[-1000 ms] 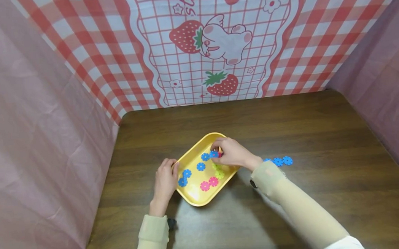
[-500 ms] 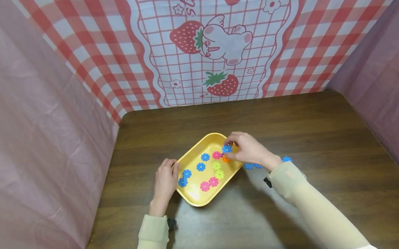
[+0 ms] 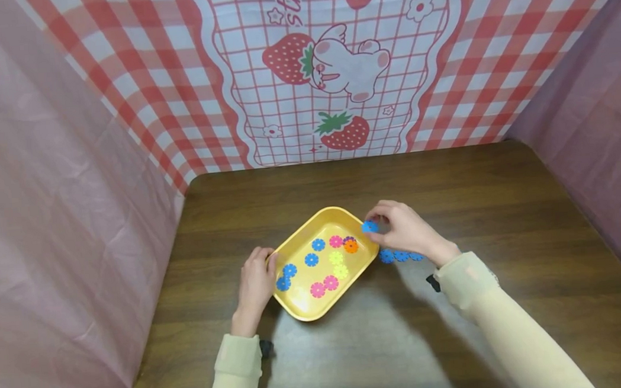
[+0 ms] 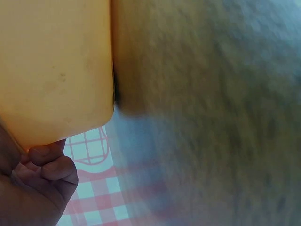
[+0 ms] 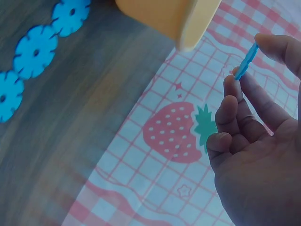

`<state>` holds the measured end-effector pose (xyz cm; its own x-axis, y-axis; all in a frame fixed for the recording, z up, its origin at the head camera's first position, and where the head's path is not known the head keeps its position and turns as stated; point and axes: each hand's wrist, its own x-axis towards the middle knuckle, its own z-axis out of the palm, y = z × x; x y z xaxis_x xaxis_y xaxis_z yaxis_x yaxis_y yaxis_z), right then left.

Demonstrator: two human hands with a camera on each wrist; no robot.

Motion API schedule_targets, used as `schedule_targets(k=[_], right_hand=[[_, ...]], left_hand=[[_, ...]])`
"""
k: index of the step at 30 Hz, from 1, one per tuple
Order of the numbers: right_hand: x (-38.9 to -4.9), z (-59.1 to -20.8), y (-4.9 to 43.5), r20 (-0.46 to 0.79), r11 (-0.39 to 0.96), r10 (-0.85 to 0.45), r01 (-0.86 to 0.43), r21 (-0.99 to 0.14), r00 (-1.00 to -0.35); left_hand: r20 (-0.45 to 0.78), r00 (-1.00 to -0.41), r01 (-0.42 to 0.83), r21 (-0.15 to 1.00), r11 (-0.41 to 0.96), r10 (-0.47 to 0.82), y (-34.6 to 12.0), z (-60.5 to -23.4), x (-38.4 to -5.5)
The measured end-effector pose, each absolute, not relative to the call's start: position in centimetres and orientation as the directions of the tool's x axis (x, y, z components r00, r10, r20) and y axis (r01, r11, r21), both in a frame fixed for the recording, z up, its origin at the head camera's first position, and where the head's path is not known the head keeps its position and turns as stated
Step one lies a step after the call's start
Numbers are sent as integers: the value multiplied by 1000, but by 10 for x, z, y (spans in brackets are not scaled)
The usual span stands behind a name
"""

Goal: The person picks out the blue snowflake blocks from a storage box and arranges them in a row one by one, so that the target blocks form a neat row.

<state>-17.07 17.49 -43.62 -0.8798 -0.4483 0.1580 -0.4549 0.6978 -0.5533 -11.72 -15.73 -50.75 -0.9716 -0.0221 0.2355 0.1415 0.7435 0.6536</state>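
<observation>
A yellow tray stands at an angle on the table. My left hand grips its left rim; in the left wrist view the fingers curl at the tray's edge. Between thumb and fingertips, my right hand pinches a blue notched snowflake disc at the tray's right rim. The right wrist view shows this blue disc edge-on. Inside the tray lie several blue discs, pink discs, yellow-green discs, an orange disc and a partly covered purple one.
Right of the tray, below my right hand, a linked row of blue discs lies on the brown wooden table. A strawberry-print cloth hangs behind the table, with pink curtains at the sides.
My right hand has moved right with the blue disc, from over the tray's middle to its right rim. Pink, orange and purple discs beneath it have come into view. My left hand stays put.
</observation>
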Motion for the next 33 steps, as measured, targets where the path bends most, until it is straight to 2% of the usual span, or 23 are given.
schedule_targets(k=[18,33], right_hand=[[-162,-442,229,220,740,-384,-442,-507,-896],[-151,-457,273,174,795,-318,-362,-486,-932]], left_hand=[[241,-970,144,649,747,-23,-158,-508,-117],[223,-974,128,655,745,-29,-156,-506,-116]])
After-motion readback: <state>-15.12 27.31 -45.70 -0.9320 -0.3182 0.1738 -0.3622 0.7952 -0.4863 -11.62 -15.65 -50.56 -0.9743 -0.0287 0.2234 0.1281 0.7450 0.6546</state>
